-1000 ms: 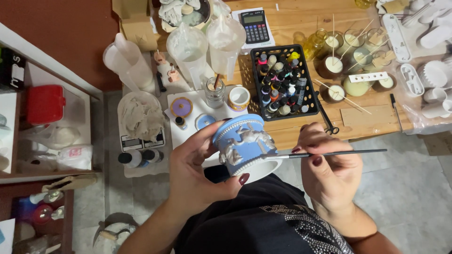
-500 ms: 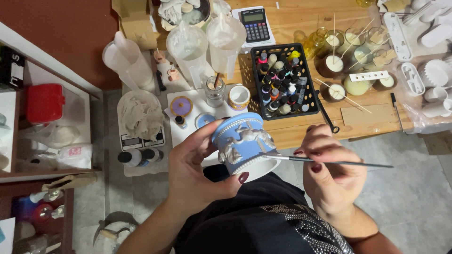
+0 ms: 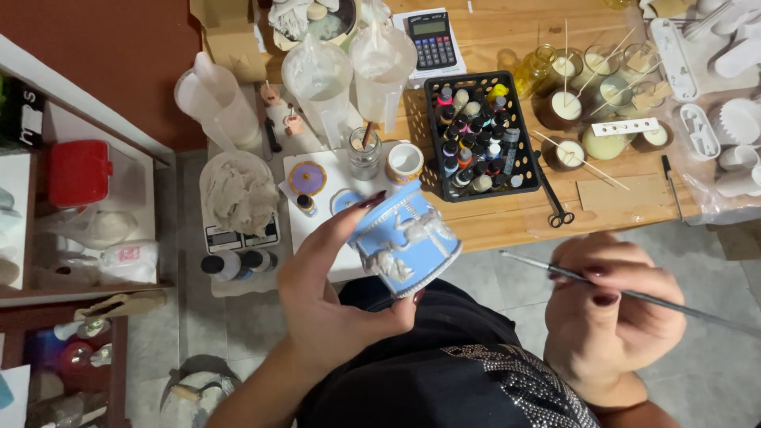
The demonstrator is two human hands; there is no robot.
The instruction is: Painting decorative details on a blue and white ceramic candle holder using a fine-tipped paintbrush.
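My left hand (image 3: 333, 297) grips a small round blue box (image 3: 403, 238) with white raised figures on its side, tilted over my lap. My right hand (image 3: 610, 313) holds a thin paintbrush (image 3: 634, 295) whose tip points left, a short way apart from the blue box. Behind the box on the wooden table (image 3: 507, 218) stands a black crate of small paint bottles (image 3: 479, 135).
On the table: a white tile (image 3: 321, 190) with a purple lid and a small jar, a glass of water with brushes (image 3: 365, 150), plastic jugs (image 3: 317, 75), a calculator (image 3: 432, 36), scissors (image 3: 552, 194), candles with sticks (image 3: 567, 103), white moulds (image 3: 733, 119). Left, a shelf with a red box (image 3: 77, 170).
My right hand has drawn the paintbrush away from the blue box to the right. My left hand has tilted and turned the box.
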